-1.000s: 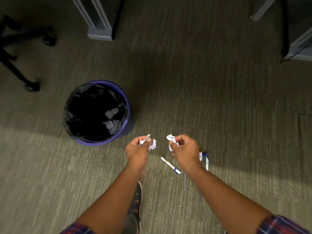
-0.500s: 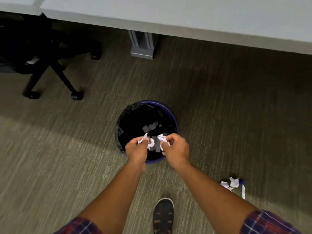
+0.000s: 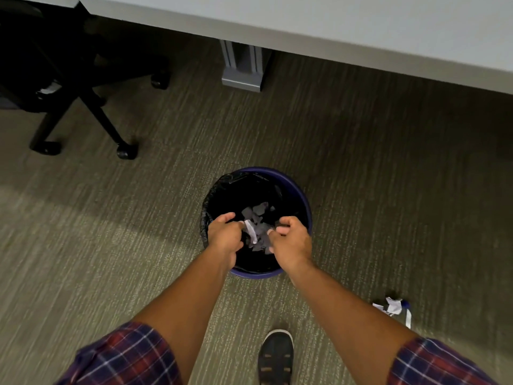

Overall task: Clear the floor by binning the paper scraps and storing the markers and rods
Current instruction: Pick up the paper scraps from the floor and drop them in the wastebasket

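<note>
A purple bin (image 3: 301,190) lined with a black bag stands on the carpet, with several grey-white paper scraps (image 3: 259,211) at its bottom. Both my hands hover over its near rim. My left hand (image 3: 224,237) pinches a white paper scrap (image 3: 251,232) that hangs from its fingertips above the bin's opening. My right hand (image 3: 291,243) has its fingers loosely apart and nothing shows in it. On the floor at the lower right lies a crumpled paper scrap (image 3: 392,307) beside a blue-tipped marker (image 3: 407,315). No rods are in view.
A grey desk (image 3: 333,23) spans the top, with its leg (image 3: 243,70) behind the bin. A black office chair base (image 3: 88,112) with castors stands at the upper left. My dark shoe (image 3: 276,354) is on the carpet just behind the bin.
Both hands moved from the floor items to above the bin. The scrap in my right hand is gone from it; my left hand keeps a white scrap at its fingertips.
</note>
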Motion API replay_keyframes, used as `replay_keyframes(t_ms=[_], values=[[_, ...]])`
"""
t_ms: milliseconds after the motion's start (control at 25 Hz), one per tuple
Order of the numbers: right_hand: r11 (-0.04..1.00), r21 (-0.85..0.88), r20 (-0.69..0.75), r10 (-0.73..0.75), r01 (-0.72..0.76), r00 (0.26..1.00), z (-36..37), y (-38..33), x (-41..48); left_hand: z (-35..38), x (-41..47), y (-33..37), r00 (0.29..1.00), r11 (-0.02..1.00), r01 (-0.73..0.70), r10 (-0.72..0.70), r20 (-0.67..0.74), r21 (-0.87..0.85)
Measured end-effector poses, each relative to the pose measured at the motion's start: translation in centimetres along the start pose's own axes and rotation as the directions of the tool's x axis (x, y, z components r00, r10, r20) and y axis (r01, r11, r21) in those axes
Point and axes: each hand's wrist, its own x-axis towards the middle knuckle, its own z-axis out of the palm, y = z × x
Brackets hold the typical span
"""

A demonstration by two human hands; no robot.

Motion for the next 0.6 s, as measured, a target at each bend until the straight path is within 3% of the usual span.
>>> replay_keyframes(t_ms=[160,320,400,480,600], values=[[0.999,0.03,-0.036,-0.034,0.035,0.999,-1.8,-0.2,-0.7,0.1,-1.0,0.0,0.988,0.978,-0.136,0.146,-0.056,0.156],[0.99,0.094,-0.1,-0.092,0.102,0.991,-5.9,1.7,-2.0,2.7,-4.6,-0.2,0.913,0.86,-0.38,0.408,-0.01,0.339],[0.988,0.097,-0.154,-0.104,0.119,0.983,-8.4,3.5,-2.5,4.6,-7.1,-0.9,0.836,0.764,-0.522,0.546,0.051,0.38],[0.99,0.102,-0.171,-0.077,0.095,0.982,-11.1,6.2,-3.2,6.9,-9.8,-2.8,0.715,0.626,-0.678,0.683,0.148,0.386],[0.995,0.095,-0.183,-0.015,0.033,0.983,-15.3,12.8,-4.3,11.0,-13.4,-8.3,0.604,0.46,-0.787,0.712,0.358,0.412]])
